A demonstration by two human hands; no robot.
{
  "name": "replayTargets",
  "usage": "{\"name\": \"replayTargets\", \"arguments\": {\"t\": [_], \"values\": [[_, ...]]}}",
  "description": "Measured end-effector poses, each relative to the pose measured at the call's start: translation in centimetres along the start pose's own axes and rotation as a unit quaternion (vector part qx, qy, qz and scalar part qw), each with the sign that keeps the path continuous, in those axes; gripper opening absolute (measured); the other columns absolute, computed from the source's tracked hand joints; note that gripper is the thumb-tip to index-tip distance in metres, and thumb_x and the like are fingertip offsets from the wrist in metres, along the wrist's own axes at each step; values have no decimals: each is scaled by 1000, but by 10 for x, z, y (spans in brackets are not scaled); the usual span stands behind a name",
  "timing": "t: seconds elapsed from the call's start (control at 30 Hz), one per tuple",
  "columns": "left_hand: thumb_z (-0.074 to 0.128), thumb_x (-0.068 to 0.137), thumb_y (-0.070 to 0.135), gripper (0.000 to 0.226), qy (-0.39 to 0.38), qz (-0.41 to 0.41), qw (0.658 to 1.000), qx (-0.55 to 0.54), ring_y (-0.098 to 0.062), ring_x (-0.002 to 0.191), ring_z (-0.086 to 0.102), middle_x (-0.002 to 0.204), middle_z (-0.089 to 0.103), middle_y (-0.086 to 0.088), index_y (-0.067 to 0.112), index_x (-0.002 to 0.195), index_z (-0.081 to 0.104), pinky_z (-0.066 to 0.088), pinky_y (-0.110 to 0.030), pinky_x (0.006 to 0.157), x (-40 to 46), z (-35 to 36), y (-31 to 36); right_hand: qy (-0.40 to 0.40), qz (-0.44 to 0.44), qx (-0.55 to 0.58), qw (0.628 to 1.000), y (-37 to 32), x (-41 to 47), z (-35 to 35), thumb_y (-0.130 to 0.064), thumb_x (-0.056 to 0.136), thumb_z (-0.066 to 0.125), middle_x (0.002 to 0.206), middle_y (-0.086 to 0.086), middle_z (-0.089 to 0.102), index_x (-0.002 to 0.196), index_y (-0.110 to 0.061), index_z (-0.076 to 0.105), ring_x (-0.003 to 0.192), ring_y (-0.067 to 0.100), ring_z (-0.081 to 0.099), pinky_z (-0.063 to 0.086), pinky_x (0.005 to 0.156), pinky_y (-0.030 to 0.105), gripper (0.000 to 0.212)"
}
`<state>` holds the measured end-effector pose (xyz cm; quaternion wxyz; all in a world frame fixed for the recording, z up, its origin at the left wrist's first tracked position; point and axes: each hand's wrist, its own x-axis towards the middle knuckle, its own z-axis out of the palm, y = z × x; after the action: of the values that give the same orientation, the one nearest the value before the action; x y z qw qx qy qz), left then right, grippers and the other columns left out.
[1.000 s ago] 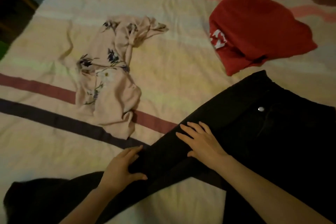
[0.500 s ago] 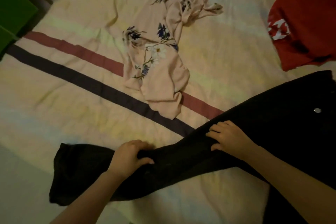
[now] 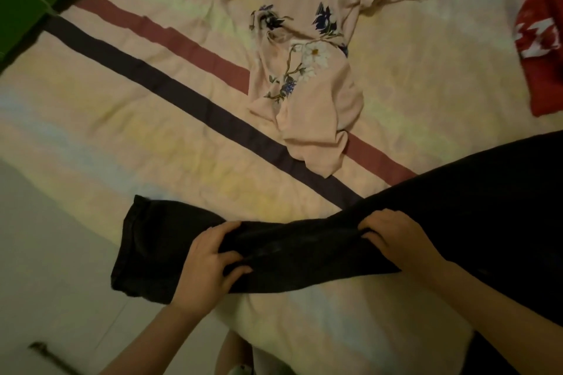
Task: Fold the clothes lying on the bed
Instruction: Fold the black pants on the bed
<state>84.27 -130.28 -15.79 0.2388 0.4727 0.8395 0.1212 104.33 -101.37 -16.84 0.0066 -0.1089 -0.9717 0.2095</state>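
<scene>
Both hands gripping black trousers (image 3: 304, 256) leg, hem overhanging bed (image 3: 152, 137) edge

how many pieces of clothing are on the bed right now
3: black trousers at the near edge, gripped by the left hand and right hand; a crumpled pink floral top mid-bed; a red garment, cut off at the right edge. More may lie out of view.

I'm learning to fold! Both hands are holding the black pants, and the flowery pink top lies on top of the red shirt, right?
Not quite. In the head view both hands, left hand and right hand, grip the black pants, but the flowery pink top lies on the striped bedsheet, apart from the red shirt.
</scene>
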Motion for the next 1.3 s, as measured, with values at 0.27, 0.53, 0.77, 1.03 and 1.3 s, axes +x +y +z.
{"name": "replayTargets", "arguments": {"t": [0.27,0.53,0.77,1.03,1.3], "values": [[55,88,43,22,-1,-40,999,-22,-7,75,60,84,64,13,29,97,70,34,-6,62,62,-59,-17,-41,202,26,978,-8,56,-26,-12,83,64,81,-3,53,78,-18,51,73,13,51,41,68,24,15],[55,90,41,27,-28,-16,999,10,-10,99,57,109,63,8,26,111,64,44,-21,81,166,-91,-23,-14,348,-32,937,17,112,-37,-17,87,61,88,1,53,84,-17,51,76,16,50,43,67,28,10],[70,79,40,32,-117,50,992,23,-14,97,59,103,66,6,25,107,67,48,-30,80,249,-139,-14,2,403,-37,914,48,127,-58,-14,89,58,87,2,50,90,-13,64,78,16,47,36,67,26,6],[79,70,35,47,-292,-51,945,142,-16,102,56,109,58,3,21,112,62,47,-31,89,267,-175,-57,33,452,21,891,84,133,-79,-10,86,61,84,5,65,84,-17,66,78,21,58,48,69,33,9],[72,78,37,32,-164,-55,976,130,-15,91,58,99,62,3,22,106,67,50,-32,83,327,-228,-65,48,429,70,899,124,153,-111,-12,84,66,78,5,64,78,-20,64,75,21,55,43,68,31,10]]}}
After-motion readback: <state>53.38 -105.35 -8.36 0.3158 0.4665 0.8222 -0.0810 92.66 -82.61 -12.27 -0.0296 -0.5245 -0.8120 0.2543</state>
